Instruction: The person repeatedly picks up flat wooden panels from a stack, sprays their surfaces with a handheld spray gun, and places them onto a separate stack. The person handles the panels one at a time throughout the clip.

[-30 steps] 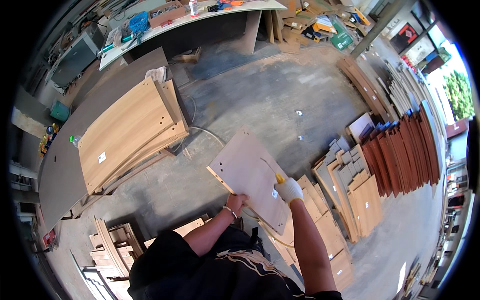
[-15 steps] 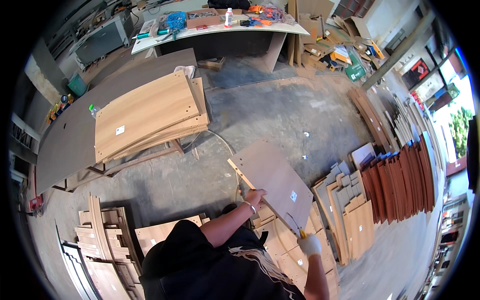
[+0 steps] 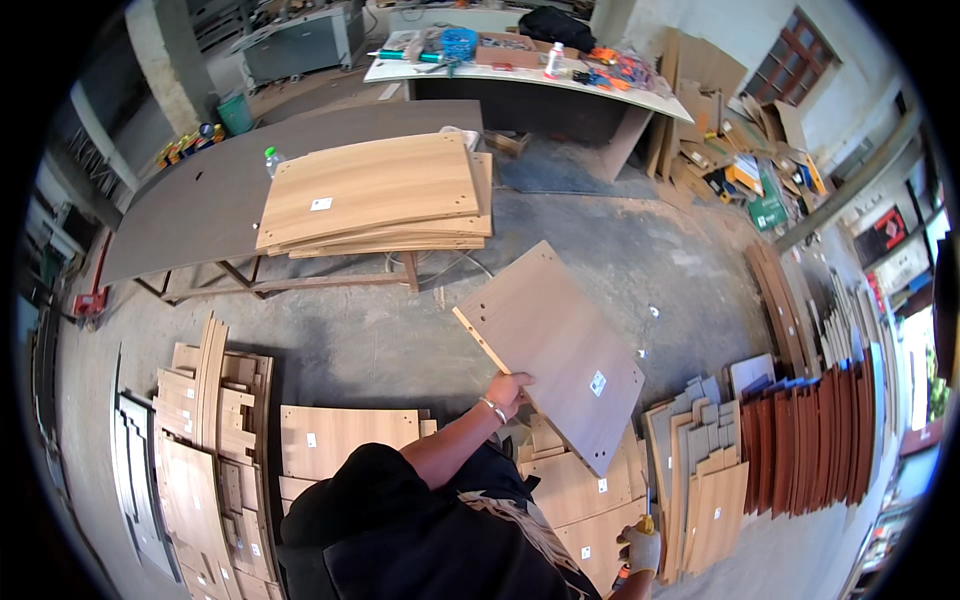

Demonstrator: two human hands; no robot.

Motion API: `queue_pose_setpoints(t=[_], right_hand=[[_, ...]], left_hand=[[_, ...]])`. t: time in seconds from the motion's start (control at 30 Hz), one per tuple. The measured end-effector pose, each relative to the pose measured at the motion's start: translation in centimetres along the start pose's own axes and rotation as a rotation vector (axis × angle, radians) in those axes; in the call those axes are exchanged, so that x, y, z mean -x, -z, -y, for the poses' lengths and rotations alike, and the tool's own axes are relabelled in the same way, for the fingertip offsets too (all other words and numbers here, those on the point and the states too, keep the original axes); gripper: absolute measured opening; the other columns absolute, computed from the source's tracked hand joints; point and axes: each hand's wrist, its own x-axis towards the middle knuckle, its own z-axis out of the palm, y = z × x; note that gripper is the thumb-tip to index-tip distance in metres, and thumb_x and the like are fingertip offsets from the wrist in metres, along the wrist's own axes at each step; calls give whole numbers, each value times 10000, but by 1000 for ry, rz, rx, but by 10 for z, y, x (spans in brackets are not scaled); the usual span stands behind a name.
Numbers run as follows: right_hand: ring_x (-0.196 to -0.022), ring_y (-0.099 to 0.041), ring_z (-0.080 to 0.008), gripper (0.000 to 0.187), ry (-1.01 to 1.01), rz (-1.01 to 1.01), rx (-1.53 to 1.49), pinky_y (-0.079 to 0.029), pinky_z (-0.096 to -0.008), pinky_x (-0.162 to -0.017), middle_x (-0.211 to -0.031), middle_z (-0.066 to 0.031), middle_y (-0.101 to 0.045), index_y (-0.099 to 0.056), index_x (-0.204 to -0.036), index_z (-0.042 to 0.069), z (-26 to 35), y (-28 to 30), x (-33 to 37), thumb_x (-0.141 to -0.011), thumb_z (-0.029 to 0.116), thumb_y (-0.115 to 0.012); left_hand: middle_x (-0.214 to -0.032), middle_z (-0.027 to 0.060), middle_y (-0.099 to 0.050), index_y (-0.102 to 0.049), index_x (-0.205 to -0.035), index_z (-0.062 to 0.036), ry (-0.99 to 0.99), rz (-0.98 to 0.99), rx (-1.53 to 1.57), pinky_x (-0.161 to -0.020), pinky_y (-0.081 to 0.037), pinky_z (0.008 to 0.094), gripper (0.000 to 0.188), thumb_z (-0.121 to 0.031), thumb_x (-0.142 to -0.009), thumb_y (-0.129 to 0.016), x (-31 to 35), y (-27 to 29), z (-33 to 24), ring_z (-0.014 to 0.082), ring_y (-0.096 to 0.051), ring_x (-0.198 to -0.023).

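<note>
My left hand [image 3: 508, 388] gripped the flat grey-brown rectangular wood panel [image 3: 555, 350] by its near edge, above the floor; stiff, awkwardly broad. My gloved right hand [image 3: 640, 548] clasped a yellow-handled tool [image 3: 645, 523].

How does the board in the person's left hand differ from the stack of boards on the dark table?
The held board is single, tilted and greyish-brown, gripped by the left hand. The stack of boards is several lying flat, lighter yellow. Both carry a small white label.

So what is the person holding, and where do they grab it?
The left hand holds a flat grey-brown wooden panel by its lower edge. The gloved right hand holds a small yellow-and-orange tool; where on it cannot be told.
</note>
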Motion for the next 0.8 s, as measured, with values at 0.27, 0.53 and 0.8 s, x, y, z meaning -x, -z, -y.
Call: queue_pose_setpoints(t=[0.27,0.53,0.8], right_hand=[[-355,-470,-179,110,76,8,-379,-369,-308,-322,-733,-142,-658,-617,-898,24,79,-42,-63,-835,102,-572],[-364,-491,-199,55,-38,-50,-640,-392,-328,-323,-743,-128,-646,-583,-893,51,77,-64,-101,-871,100,-570],[-396,-514,-211,84,-168,-132,-658,-389,-320,-358,-733,-129,-636,-588,-864,34,34,-80,-87,-823,99,-623]], left_hand=[[-1135,137,-651,-544,-1206,31,-275,93,242,-905,-532,444,389,-25,-824,-596,32,41,-121,290,-644,-1041],[-1006,57,-683,-610,-1045,-57,-654,-12,358,-737,-588,401,185,-75,-862,-602,-54,95,-281,230,-678,-924],[-966,63,-683,-619,-951,-113,-702,-238,365,-652,-586,437,85,-188,-920,-590,-124,178,-424,238,-678,-875]])
